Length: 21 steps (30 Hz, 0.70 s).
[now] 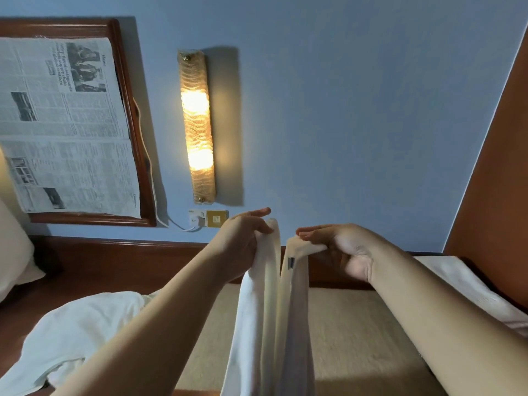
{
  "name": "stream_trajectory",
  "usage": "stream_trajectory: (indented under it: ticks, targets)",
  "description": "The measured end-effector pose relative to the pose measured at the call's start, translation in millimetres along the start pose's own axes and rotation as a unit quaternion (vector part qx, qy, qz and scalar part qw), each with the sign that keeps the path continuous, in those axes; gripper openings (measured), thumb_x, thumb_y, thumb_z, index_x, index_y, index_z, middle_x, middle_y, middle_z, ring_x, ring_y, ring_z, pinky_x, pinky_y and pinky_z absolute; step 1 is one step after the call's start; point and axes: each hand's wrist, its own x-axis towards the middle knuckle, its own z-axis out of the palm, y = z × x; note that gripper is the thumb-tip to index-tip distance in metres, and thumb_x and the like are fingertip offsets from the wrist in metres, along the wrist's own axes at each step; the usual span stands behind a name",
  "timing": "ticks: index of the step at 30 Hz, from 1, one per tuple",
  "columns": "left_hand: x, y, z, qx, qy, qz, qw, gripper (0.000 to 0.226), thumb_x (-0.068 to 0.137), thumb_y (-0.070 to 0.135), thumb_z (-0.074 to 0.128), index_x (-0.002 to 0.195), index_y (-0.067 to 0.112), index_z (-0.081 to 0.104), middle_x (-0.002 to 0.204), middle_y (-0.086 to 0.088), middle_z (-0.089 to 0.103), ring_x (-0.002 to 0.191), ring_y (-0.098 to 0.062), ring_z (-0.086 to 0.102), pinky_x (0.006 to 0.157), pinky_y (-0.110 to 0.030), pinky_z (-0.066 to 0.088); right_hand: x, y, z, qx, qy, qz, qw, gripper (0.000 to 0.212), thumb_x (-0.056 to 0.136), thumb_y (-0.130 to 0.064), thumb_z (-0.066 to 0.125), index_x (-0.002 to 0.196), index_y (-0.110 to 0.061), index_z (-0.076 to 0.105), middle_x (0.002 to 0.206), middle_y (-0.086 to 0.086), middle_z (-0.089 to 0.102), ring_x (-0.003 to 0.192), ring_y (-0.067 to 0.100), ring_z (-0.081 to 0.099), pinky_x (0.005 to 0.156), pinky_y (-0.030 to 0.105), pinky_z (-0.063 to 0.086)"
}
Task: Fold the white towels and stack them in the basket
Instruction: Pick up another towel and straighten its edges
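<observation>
Left hand: the left hand (243,238) pinches one top corner of the white towel (271,324), thumb in front, fingers curled behind the cloth.
Right hand: the right hand (340,247) grips the other top corner, palm turned towards the camera, fingers lying along the hem.
Towel position: held up in the air between the two hands, which are near each other; the cloth hangs down from the fingers and runs out of the bottom of the view.
Towel look: white, folded lengthwise into soft vertical pleats, with a small dark label (291,262) just below the right hand's corner.
Surface: a beige surface (357,338) lies below the hanging towel, edged by dark wood; crumpled white cloth (80,332) lies to the left of it and another white cloth (468,284) to the right.
Room: blue wall with a lit wall lamp (197,124), a wooden frame covered with newspaper (63,124), a wall socket (208,218) with a white cable, and a pillow (14,252) at far left.
</observation>
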Motion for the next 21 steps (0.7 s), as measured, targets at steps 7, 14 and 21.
stream_trajectory:
  ticks: [7, 14, 21]
  targets:
    - [9, -15, -16, 0.013, 0.037, 0.092, 0.995, 0.05, 0.083, 0.011, 0.086, 0.128, 0.02, 0.067, 0.115, -0.011, 0.075, 0.103, -0.033, 0.074, 0.091, -0.059, 0.06, 7, 10, 3, 0.073, -0.044, -0.029, 0.996, 0.047, 0.081, 0.015, 0.034, 0.113, 0.019, 0.069, 0.112, 0.032, 0.07, 0.089, 0.031, 0.074, 0.069, 0.031, 0.064]
    - [2, -14, -13, 0.139, 0.052, 0.198, 0.969, 0.042, 0.084, 0.02, 0.086, 0.118, 0.03, 0.063, 0.099, -0.004, 0.079, 0.09, -0.03, 0.076, 0.079, -0.048, 0.065, 6, 21, 3, 0.01, -0.067, -0.072, 0.995, 0.03, 0.093, 0.013, 0.058, 0.119, 0.007, 0.072, 0.123, 0.027, 0.07, 0.098, 0.027, 0.073, 0.076, 0.032, 0.064]
    - [-5, -29, -3, 0.274, 0.061, 0.272, 0.921, 0.021, 0.092, 0.035, 0.079, 0.103, 0.034, 0.062, 0.086, 0.007, 0.079, 0.073, -0.013, 0.073, 0.056, -0.028, 0.054, 4, 19, 12, 0.035, -0.059, -0.081, 0.994, 0.027, 0.096, 0.015, 0.047, 0.104, 0.017, 0.073, 0.111, 0.032, 0.072, 0.103, 0.033, 0.075, 0.086, 0.032, 0.063]
